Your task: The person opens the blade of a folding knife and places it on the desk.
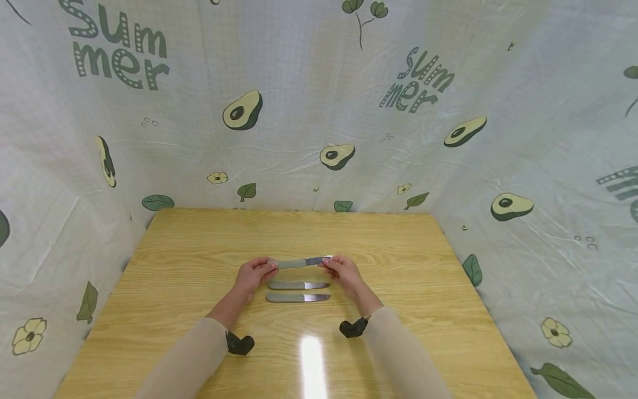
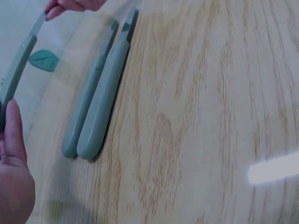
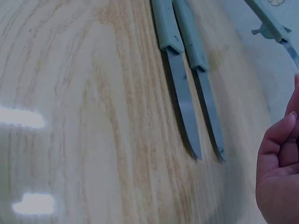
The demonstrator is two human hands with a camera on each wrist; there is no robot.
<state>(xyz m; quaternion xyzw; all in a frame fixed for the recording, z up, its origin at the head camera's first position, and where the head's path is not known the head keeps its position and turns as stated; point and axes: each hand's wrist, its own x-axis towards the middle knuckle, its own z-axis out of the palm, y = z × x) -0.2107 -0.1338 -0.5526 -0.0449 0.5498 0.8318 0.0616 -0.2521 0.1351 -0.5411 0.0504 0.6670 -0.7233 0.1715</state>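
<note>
A small knife (image 1: 291,264) with a grey-green handle is held crosswise above the table by both hands. My left hand (image 1: 255,274) pinches the end of its handle, and my right hand (image 1: 343,270) pinches the blade near the tip. Nearer to me, two similar knives lie side by side on the wood, the farther knife (image 1: 286,285) and the nearer knife (image 1: 285,298), blades pointing right. In the left wrist view the held knife's handle (image 2: 17,70) rises from the thumb and fingers. The right wrist view shows the right fingers curled, the blade tip partly cut off by the frame edge.
A wooden table (image 1: 199,233) spreads under the hands, with a bright glare streak near its front. White printed cloth (image 1: 289,66) with avocados and leaves hangs behind and along both sides. Black wrist mounts (image 1: 240,344) sit at both sleeve cuffs.
</note>
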